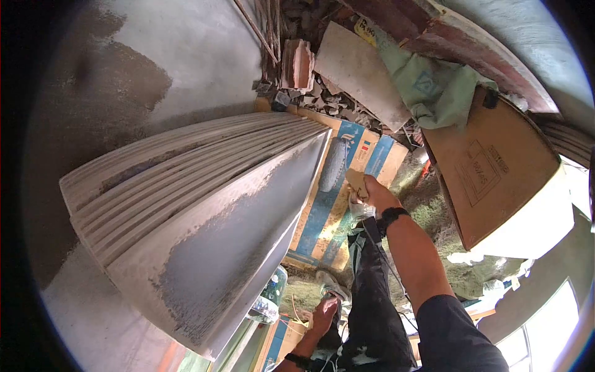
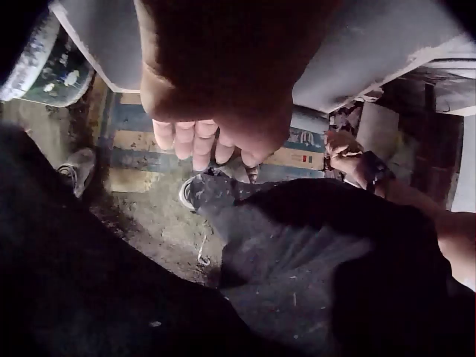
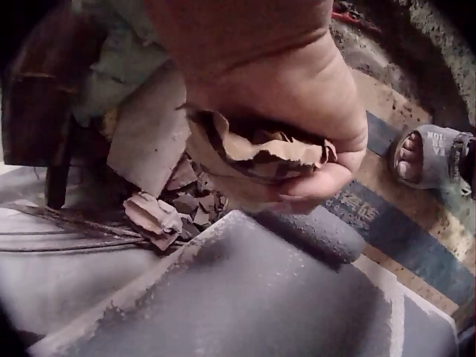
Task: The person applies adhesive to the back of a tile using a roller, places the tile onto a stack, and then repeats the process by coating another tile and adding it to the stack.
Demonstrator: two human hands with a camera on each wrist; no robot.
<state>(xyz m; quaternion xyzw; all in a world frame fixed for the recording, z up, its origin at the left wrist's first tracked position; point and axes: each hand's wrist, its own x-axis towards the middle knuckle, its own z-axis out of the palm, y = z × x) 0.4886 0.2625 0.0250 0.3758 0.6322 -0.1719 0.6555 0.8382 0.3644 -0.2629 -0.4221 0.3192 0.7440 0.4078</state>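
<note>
My right hand [image 1: 374,193] grips a torn, folded piece of brown cardboard [image 1: 356,181], held out over the striped cardboard sheet [image 1: 339,214] on the floor. In the right wrist view, ragged edges of the torn piece [image 3: 260,152] stick out between thumb and fingers. Close by it lies a grey, rough-surfaced long rounded object [image 1: 334,164]. A stack of large pale panels [image 1: 204,180] leans on the wall to the left, its front panel partly coated in grey. My left hand [image 1: 323,315] hangs low beside my leg, fingers loosely extended in the left wrist view, holding nothing.
A big cardboard box [image 1: 496,177] stands at right with a green cloth [image 1: 431,84] over its corner. Rubble [image 1: 334,102], a broken brick [image 1: 297,65] and a pale board [image 1: 359,74] lie at the back. A spattered bucket [image 1: 271,297] stands below the panels.
</note>
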